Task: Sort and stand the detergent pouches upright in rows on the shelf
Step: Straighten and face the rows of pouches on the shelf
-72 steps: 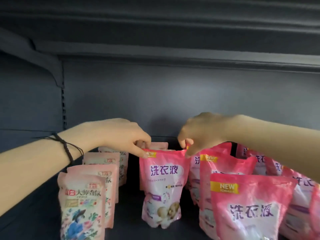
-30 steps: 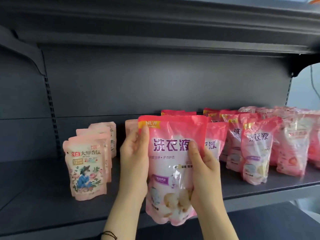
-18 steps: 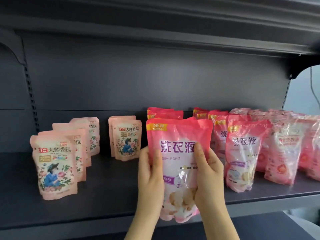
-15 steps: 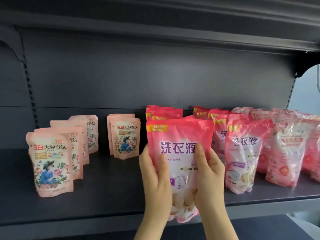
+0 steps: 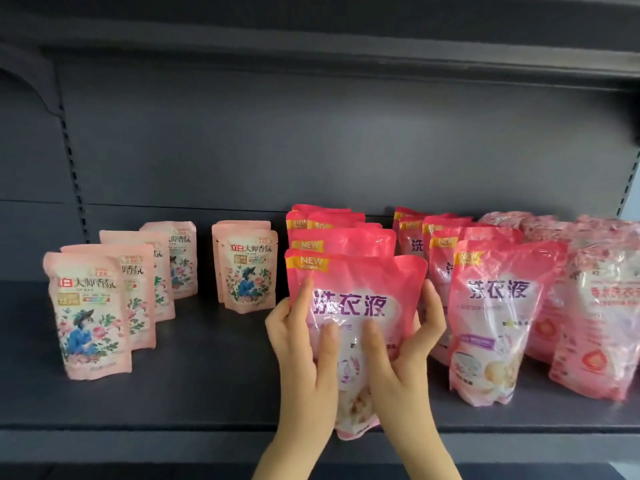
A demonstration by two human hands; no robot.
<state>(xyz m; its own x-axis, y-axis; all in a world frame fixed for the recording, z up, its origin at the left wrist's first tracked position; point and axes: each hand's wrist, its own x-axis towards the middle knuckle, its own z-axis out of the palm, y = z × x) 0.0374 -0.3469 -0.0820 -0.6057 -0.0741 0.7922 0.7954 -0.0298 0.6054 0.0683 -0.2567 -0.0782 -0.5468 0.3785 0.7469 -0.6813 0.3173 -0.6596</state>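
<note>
Pouch point(image 5: 356, 282): glossy pink film, flat-sided, upright, at the front edge of the shelf, ahead of matching row point(image 5: 343, 237).
Left hand point(image 5: 304, 351): grasps pouch's left edge.
Right hand point(image 5: 408, 355): grasps right edge.
Shelf point(image 5: 207, 393): matte dark grey, flat.

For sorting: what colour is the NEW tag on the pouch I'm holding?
Yellow tag, white letters, on the pink pouch; clearest in head view.

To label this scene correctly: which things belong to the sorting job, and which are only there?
Job: held pink pouch, left hand, right hand, pink rows, pale floral pouches, strawberry pouches, shelf.
Only there: back panel, upper shelf, slotted upright.
</note>
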